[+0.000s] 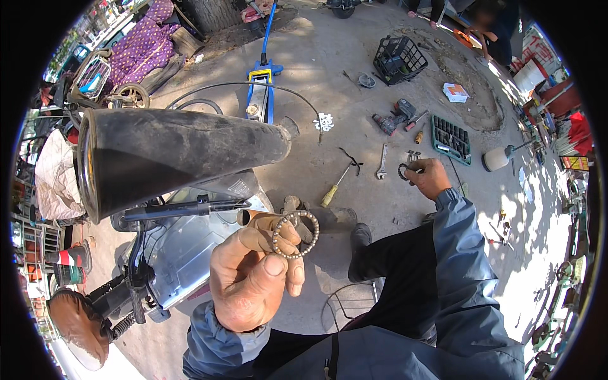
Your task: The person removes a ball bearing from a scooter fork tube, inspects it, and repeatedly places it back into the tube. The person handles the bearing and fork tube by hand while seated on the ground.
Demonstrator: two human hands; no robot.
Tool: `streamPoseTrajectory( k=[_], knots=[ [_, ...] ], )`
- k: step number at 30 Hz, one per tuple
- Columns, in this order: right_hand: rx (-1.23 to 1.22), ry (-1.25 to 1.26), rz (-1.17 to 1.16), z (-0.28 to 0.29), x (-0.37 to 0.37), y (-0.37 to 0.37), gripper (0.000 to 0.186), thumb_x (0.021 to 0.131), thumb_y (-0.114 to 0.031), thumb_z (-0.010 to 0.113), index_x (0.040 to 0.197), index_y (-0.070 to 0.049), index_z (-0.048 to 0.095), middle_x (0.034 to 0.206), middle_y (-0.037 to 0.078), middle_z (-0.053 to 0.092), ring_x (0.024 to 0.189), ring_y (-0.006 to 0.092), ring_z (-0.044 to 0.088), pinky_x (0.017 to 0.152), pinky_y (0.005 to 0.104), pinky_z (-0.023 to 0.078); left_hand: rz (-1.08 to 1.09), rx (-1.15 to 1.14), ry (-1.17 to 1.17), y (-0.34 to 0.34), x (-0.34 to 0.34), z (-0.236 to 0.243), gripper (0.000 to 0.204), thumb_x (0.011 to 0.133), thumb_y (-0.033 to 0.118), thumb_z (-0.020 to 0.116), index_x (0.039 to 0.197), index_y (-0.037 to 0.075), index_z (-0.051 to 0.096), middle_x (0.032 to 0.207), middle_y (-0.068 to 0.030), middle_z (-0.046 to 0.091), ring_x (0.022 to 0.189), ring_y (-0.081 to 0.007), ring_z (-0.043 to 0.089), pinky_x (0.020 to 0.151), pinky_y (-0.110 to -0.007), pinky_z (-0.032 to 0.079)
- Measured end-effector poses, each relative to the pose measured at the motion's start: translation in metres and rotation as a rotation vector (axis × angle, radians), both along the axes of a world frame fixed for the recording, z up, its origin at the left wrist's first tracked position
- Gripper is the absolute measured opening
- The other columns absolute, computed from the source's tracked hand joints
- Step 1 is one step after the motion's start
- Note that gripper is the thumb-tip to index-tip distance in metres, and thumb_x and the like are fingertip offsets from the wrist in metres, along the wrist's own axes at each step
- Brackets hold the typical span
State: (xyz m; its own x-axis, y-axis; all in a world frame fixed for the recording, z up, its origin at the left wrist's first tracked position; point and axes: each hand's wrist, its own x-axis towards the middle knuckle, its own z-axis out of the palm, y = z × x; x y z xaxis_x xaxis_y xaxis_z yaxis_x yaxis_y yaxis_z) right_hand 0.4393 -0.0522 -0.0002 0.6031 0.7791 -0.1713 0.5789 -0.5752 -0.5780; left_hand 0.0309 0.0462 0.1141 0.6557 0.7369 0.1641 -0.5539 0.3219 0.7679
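Pinching a ball bearing ring point(296, 234) between thumb and fingers, the left hand point(250, 278) is gripping it up close near the picture's middle; the ring is sitting at about one o'clock from the palm, past the fingertips. At two o'clock from there, the right hand point(429, 177) is reaching out over the concrete ground point(354, 82), its fingers closing around a small dark ring point(403, 171) at the hand's nine o'clock. A yellow-handled screwdriver point(334, 187) and a wrench point(382, 162) are lying just beyond, a green socket tray point(450, 138) at one o'clock, and a black exhaust pipe point(177, 155) at ten o'clock.
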Motion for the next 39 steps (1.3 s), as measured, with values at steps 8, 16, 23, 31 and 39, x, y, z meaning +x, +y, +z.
streamPoseTrajectory(
  k=[8,16,23,31,39],
  knots=[
    [0.004,-0.001,-0.013,-0.0012,0.001,-0.0009,0.03,0.082,-0.026,0.071,0.09,0.002,0.078,0.069,0.012,0.071,0.062,0.0198,0.068,0.064,0.0338,0.053,0.049,-0.108,-0.047,0.0006,0.0039,-0.0041,0.023,0.1,0.011,0.063,0.115,-0.006,0.067,0.111,-0.0199,0.068,0.074,-0.0273,0.07,0.062,-0.035,0.061],
    [-0.008,-0.022,-0.002,0.0008,0.0004,-0.0008,0.031,0.082,-0.028,0.071,0.09,0.001,0.078,0.069,0.013,0.071,0.063,0.0222,0.068,0.065,0.0355,0.053,0.076,-0.144,-0.015,-0.0005,0.0048,-0.004,0.026,0.101,0.013,0.061,0.117,-0.006,0.066,0.096,-0.02,0.071,0.075,-0.027,0.073,0.062,-0.037,0.063],
    [-0.015,-0.025,0.0,0.0004,0.0015,-0.0006,0.031,0.081,-0.028,0.072,0.09,0.001,0.078,0.071,0.015,0.072,0.064,0.024,0.069,0.067,0.0365,0.054,0.067,-0.134,-0.017,-0.0006,0.005,-0.0046,0.03,0.1,0.018,0.065,0.116,-0.007,0.066,0.094,-0.0215,0.071,0.069,-0.0261,0.072,0.057,-0.035,0.061],
    [-0.019,-0.038,0.004,0.0004,0.0022,-0.0002,0.033,0.081,-0.03,0.071,0.09,0.001,0.078,0.072,0.015,0.072,0.066,0.0253,0.069,0.069,0.0371,0.054,0.006,-0.166,-0.077,0.0014,0.0041,-0.0074,0.031,0.096,0.02,0.07,0.111,-0.007,0.069,0.091,-0.0217,0.07,0.065,-0.0291,0.071,0.05,-0.036,0.059],
    [-0.027,-0.049,-0.003,0.003,-0.0005,-0.0001,0.033,0.082,-0.031,0.071,0.09,0.001,0.078,0.07,0.015,0.071,0.066,0.0253,0.069,0.069,0.0372,0.054,-0.045,-0.214,-0.121,-0.0007,0.0033,-0.0049,0.029,0.096,0.019,0.07,0.109,-0.007,0.068,0.092,-0.0218,0.07,0.064,-0.0297,0.071,0.05,-0.037,0.06]
  ],
)
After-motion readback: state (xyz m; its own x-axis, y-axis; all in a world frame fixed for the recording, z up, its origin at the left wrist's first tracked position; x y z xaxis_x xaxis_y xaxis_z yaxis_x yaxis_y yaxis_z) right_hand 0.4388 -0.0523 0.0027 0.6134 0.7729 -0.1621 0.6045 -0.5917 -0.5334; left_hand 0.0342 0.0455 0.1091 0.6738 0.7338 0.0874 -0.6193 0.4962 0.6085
